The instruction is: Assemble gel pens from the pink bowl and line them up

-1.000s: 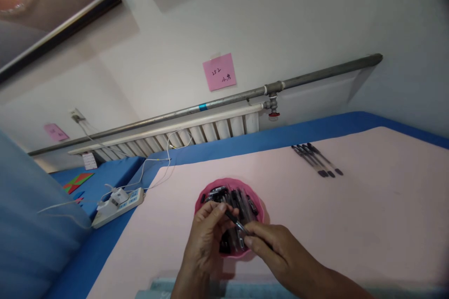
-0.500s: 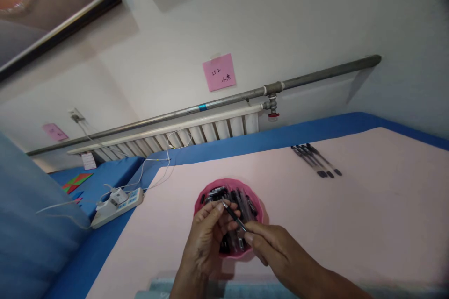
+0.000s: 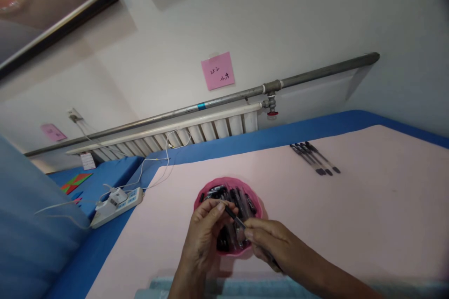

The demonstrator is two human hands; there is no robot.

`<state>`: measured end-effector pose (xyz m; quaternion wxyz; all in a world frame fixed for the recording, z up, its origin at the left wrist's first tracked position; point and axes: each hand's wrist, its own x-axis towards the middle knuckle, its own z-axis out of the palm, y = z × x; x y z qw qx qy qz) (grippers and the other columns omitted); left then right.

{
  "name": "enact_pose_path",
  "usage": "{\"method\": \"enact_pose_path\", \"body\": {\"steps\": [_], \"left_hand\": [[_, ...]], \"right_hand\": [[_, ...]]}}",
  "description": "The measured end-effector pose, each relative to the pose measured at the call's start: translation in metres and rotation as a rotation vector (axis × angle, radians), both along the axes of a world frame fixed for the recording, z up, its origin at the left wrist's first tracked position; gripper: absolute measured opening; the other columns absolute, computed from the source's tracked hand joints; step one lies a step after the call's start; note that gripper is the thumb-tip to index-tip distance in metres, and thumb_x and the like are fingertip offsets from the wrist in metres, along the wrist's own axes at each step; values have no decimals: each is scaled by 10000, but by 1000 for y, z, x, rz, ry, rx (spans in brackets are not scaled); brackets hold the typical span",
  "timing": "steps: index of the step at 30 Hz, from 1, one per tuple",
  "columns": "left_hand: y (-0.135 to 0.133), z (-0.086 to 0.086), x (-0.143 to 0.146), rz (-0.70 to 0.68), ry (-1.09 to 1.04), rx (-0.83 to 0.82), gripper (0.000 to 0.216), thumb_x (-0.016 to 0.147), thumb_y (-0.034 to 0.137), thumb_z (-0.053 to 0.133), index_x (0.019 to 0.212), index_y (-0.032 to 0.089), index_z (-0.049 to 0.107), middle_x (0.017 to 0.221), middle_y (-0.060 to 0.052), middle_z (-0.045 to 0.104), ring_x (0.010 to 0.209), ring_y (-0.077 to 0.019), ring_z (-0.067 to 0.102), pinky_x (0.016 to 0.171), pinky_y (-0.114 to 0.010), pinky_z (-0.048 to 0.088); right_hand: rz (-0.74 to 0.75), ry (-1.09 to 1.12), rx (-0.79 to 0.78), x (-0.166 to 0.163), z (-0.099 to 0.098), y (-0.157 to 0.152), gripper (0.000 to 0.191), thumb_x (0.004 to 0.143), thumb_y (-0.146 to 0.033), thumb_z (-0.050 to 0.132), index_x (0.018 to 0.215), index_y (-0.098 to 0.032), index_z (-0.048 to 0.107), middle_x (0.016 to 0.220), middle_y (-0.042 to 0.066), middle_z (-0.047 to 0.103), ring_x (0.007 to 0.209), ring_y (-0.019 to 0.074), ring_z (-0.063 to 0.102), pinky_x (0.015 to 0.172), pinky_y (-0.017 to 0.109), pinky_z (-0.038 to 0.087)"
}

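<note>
A black pen [image 3: 235, 217] is held slantwise between my two hands, above a pink scalloped basket [image 3: 224, 181]. My left hand [image 3: 202, 231] pinches its upper end between thumb and fingers. Lower down, my right hand [image 3: 277, 243] grips the barrel, and a dark length of it shows below that palm. Inside the basket lie clear pen barrels [image 3: 241, 200] and black pen parts [image 3: 216, 190], partly covered by my hands. Several assembled pens [image 3: 314, 158] rest side by side on the pink sheet, farther back on the right.
The pink sheet [image 3: 351, 224] covers a blue table [image 3: 277, 134]. A white power strip [image 3: 117, 206] with plugs and cables stands at the left. Along the wall run a radiator [image 3: 220, 128] and a metal pipe [image 3: 315, 76]. Light-blue cloth [image 3: 245, 288] lies at the near edge.
The pen's silvery end no longer shows at my left fingertips, and a dark length now shows below my right hand. Both hands stay over the basket.
</note>
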<state>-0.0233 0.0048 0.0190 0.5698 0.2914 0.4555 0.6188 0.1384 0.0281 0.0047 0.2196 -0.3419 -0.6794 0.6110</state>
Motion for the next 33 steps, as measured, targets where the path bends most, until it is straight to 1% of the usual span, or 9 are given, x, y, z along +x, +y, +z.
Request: {"method": "enact_pose_path", "body": {"steps": [4,6,8,13,17,20,24,28,33], "left_hand": [[1,1,-22,167,212,-13,367,701,379,659,965,126,625,965,-116,666,785,-180,631,676,-286,472],[2,0,-37,310,365,-27,357,702,372,650,965,135,608,884,-78,670,726,-153,613,669,-278,460],[1,-2,-49,334,510,-66,295,706,348,633,913,140,611,796,-47,661,701,-148,594,680,-282,452],[-1,-6,-57,160,1004,-39,131,733,197,508,792,185,624,798,-33,647,788,-182,572,761,-324,420],[-3,-5,-47,-79,1485,61,306,594,45,477,756,221,668,913,-45,649,940,-233,514,854,-387,347],[-4,-7,-35,-191,1674,8,360,554,38,487,767,237,698,975,-66,646,993,-275,473,874,-429,297],[-2,-10,-29,-213,1759,-45,362,591,44,473,796,234,703,976,-86,642,986,-287,468,858,-433,288],[2,-11,-37,-212,1719,-26,309,596,50,494,781,222,673,976,-81,645,1012,-287,466,874,-427,287],[-1,-2,-40,-82,1354,30,199,752,158,457,854,203,622,841,-64,649,803,-218,562,752,-344,384]], "right_hand": [[-218,6,91,8,-9,18,327,859,-449,384,688,-201,510,512,-49,433,472,96,404,451,216,297],[-323,-9,134,14,-14,30,348,848,-479,386,737,-196,554,527,-42,453,483,104,422,453,222,305],[-393,-48,159,19,-19,40,360,839,-486,390,764,-191,583,545,-33,479,491,110,434,454,226,310],[-446,-95,150,23,-23,47,347,824,-474,406,784,-203,620,532,-21,511,469,123,447,442,237,316],[-440,-90,161,22,-21,45,338,823,-471,415,759,-207,616,533,-14,523,462,125,454,438,238,320],[-442,-98,174,22,-21,46,341,828,-468,407,744,-206,608,537,-11,528,467,127,462,441,239,329],[-428,-84,213,22,-23,47,354,840,-472,390,741,-209,606,535,-5,526,485,139,488,452,243,344],[-431,-86,230,22,-20,46,343,849,-445,386,731,-204,601,532,-11,516,499,136,492,465,242,357],[-313,-55,373,19,-15,37,267,877,-365,393,823,-197,593,682,-6,592,636,137,546,581,243,415]]}}
